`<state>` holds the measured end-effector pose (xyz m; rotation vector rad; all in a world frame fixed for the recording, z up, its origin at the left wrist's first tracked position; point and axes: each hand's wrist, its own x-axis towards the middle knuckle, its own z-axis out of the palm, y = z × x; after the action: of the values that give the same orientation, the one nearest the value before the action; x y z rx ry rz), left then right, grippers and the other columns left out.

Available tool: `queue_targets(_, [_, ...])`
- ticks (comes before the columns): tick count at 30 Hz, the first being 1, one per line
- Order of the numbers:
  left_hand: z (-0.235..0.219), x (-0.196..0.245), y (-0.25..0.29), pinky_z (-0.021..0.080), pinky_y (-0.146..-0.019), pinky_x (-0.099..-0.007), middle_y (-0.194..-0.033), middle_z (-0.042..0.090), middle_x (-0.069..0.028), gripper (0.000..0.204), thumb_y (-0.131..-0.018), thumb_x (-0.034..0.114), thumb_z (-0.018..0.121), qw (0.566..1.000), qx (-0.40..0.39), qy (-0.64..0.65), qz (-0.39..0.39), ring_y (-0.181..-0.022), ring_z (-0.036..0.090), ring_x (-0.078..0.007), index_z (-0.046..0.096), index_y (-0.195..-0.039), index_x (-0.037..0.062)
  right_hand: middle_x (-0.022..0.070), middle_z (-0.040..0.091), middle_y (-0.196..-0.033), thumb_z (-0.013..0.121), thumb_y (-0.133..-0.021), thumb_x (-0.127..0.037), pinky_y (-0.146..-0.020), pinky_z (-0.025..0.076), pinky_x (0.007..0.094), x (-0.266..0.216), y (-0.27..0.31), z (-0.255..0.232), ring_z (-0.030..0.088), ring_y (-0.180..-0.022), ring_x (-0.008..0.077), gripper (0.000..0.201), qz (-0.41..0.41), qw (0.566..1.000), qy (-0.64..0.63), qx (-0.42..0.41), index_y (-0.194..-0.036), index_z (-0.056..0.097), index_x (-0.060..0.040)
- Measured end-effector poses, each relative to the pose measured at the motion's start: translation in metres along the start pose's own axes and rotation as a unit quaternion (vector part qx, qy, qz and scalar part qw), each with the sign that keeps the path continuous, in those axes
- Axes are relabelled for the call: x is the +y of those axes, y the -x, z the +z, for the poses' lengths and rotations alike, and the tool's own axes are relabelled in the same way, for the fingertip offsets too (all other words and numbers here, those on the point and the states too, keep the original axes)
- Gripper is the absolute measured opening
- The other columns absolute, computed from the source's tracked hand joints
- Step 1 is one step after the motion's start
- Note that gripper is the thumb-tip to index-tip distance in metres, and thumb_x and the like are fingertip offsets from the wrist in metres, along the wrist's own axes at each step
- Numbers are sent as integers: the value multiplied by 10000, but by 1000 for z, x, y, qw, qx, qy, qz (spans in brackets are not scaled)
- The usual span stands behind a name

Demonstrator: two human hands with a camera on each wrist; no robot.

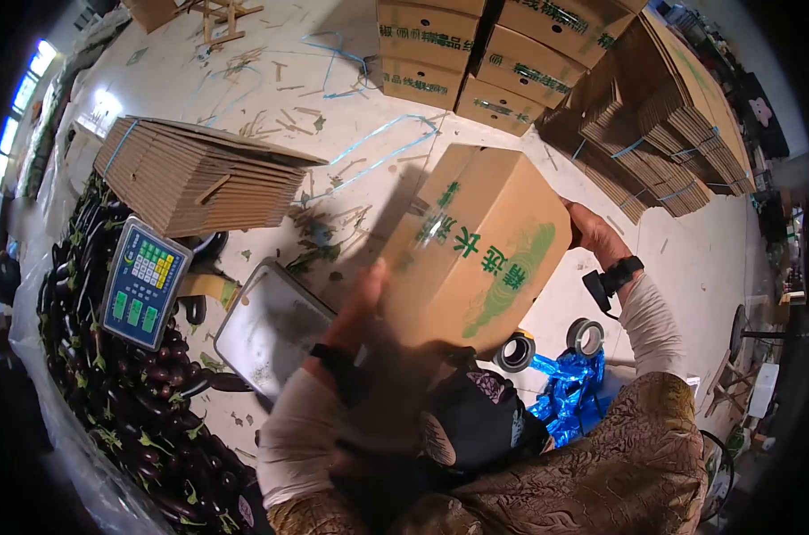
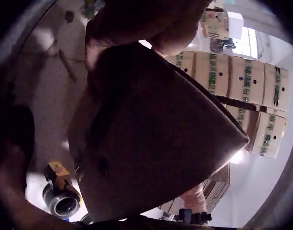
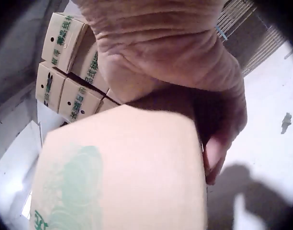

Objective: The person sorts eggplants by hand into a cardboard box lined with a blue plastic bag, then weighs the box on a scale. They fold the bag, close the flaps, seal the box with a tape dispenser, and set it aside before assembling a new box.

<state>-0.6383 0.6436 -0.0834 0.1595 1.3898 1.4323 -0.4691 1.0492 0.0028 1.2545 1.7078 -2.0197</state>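
1. Carton [image 1: 476, 250], green print on its faces: I observe it held tilted between both hands, before the person's body.
2. Left hand [image 1: 364, 299]: gripping the carton at its left side; blurred from the head view.
3. Right hand [image 1: 594, 234]: fingers curled round the carton's opposite edge.
4. Scale platform [image 1: 266, 330]: just left of the left hand; keypad display [image 1: 146, 285] and heaped eggplants [image 1: 74, 303] farther out that way.
5. Tape rolls [image 1: 503, 356] and blue plastic [image 1: 565, 401]: bodyward of the right hand.
6. Stacked cartons [image 1: 422, 45]: beyond both hands; cardboard bundle [image 1: 199, 178] beyond the left.
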Motion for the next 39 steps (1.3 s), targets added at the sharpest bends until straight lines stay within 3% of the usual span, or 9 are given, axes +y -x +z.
queue_targets(4, [29, -99, -61, 555, -744, -344, -982, 685, -146, 575, -991, 517, 448, 991, 70, 77, 84, -961, 663, -204, 594, -1223, 11, 89, 677, -1092, 419, -967, -609, -802, 556, 373, 25, -3, 1, 671, -893, 173, 623, -4, 1000, 22, 21, -1345, 532, -127])
queue_targets(9, [30, -72, -42, 610, -768, -405, -1236, 522, -308, 666, -1027, 261, 475, 961, 67, 217, -155, -895, 689, -363, 85, -1545, 109, 145, 656, -998, 809, -800, -226, -824, 550, 362, 76, -30, 49, 668, -847, 218, 1145, -114, 971, -57, 203, -1518, -56, -9])
queue_targets(13, [21, -102, -41, 611, -774, -387, -1324, 452, -294, 679, -1012, 196, 503, 932, 48, 294, -206, -1034, 650, -365, 90, -1542, 93, 156, 557, -1259, 780, -831, -210, -935, 501, 360, 109, -13, 75, 582, -1127, 241, 929, -141, 983, -78, 94, -1470, 140, 3])
queue_targets(24, [76, -59, -18, 480, -1023, -431, -1472, 319, -188, 688, -987, 264, 558, 947, 52, -256, 187, -1357, 377, -353, 166, -1513, 56, 277, 89, -1547, 913, -591, -202, -1064, 431, 453, 150, 66, 138, 340, -1378, 437, 1295, -308, 851, 370, 211, -1540, 41, -77])
queue_targets(28, [92, -43, -47, 394, -1093, -473, -1482, 314, -159, 691, -980, 307, 570, 931, 72, -328, 145, -1359, 375, -328, 179, -1504, 82, 293, 88, -1537, 920, -561, -239, -1031, 470, 479, 139, 37, 115, 344, -1350, 488, 1258, -277, 852, 386, 219, -1537, 138, -109])
queue_targets(30, [114, -22, -51, 348, -1109, -418, -1463, 378, -159, 497, -970, 218, 563, 980, 127, 144, 58, -1345, 385, -293, 417, -1412, 43, 286, 93, -1537, 915, -558, -227, -1025, 478, 471, 131, 26, 100, 357, -1340, 487, 1238, -308, 829, 404, 233, -1534, 161, -114])
queue_targets(32, [105, -24, -58, 360, -1108, -414, -1505, 330, -164, 547, -997, 220, 526, 962, 52, -125, 236, -1355, 382, -328, 313, -1483, 87, 277, 115, -1538, 911, -557, -223, -1026, 477, 471, 124, 15, 91, 366, -1336, 479, 1238, -294, 848, 386, 214, -1534, 157, -120])
queue_targets(34, [118, -12, -66, 388, -1092, -425, -1534, 287, -199, 651, -1005, 217, 520, 961, 84, 256, 69, -1363, 381, -343, 162, -1540, 121, 318, 111, -1529, 883, -589, -222, -891, 555, 462, 122, 0, 90, 463, -1239, 507, 1196, -311, 822, 413, 238, -1533, 157, -107])
queue_targets(39, [107, 10, -68, 410, -1070, -445, -1544, 253, -237, 781, -990, 207, 549, 969, 18, 219, 112, -1352, 396, -355, 17, -1557, 127, 316, 241, -1494, 855, -647, -233, -908, 523, 475, 105, -45, 81, 463, -1255, 482, 1170, -312, 807, 397, 306, -1544, 112, -116])
